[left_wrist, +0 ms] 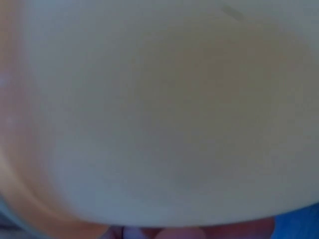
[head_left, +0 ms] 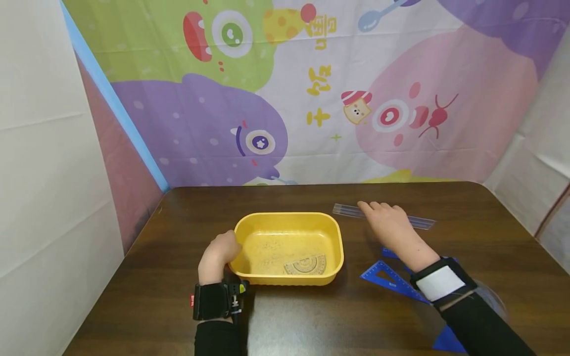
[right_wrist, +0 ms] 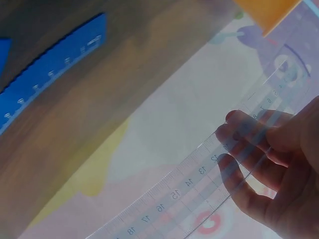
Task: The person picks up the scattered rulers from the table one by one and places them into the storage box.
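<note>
A yellow plastic basin [head_left: 289, 281] stands on the brown table, and my left hand [head_left: 222, 249] grips its left rim. Inside lies a clear protractor [head_left: 306, 265] with dark markings. My right hand [head_left: 387, 222] pinches a long clear ruler [head_left: 420, 222] near its middle, right of the basin; the right wrist view shows thumb and fingers about the ruler [right_wrist: 184, 184] and its numbers. In the left wrist view, a blurred pale surface fills most of the picture, with parts of fingers [left_wrist: 184, 233] along the bottom.
Below my right forearm lie a blue set square [head_left: 392, 280], another blue piece [head_left: 449, 341] and a clear curved thing [head_left: 492, 299], partly hidden. A blue straightedge with a wavy edge [right_wrist: 60, 64] shows in the right wrist view. A cartoon-printed cloth [head_left: 311, 163] hangs behind the table.
</note>
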Available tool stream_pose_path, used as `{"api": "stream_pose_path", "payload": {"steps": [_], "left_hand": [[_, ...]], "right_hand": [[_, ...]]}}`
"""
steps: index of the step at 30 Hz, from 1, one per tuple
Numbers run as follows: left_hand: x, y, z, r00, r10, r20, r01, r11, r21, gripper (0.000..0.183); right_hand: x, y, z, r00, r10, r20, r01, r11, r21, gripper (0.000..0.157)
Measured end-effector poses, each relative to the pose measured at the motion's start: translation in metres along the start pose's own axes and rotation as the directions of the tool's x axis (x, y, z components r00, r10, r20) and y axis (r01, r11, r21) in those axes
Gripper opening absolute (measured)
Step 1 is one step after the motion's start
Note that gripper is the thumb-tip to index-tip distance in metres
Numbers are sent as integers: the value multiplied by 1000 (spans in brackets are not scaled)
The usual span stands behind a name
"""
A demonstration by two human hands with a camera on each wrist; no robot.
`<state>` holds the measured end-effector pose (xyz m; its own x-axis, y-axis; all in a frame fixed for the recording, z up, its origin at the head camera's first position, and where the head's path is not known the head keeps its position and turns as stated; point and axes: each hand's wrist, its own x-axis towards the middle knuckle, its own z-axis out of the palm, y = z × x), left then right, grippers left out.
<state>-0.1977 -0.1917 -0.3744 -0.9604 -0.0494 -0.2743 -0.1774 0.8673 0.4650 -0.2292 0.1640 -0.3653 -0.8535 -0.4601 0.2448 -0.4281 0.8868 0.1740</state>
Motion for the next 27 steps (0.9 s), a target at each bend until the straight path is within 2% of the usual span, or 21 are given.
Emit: {"api": "stream_pose_path", "payload": {"steps": [3, 11, 19, 27], "left_hand": [[0, 1, -1, 1000, 2, -4, -2, 1000, -1, 22], [-2, 2, -2, 1000, -1, -7, 2, 1000, 10, 23], [-2, 2, -2, 1000, -1, -5, 1, 1000, -10, 23], [-3, 2, -2, 1000, -7, 2, 7, 1000, -13, 24]], "right_hand": [[1, -5, -2, 998, -29, -48, 28, 1000, -8, 45], [1, -16, -2, 982, -91, -165, 89, 996, -20, 28], [1, -24, -2, 974, -115, -196, 119, 993, 10, 29], [1, -35, -4, 941, -173, -292, 180, 984, -2, 28]]}}
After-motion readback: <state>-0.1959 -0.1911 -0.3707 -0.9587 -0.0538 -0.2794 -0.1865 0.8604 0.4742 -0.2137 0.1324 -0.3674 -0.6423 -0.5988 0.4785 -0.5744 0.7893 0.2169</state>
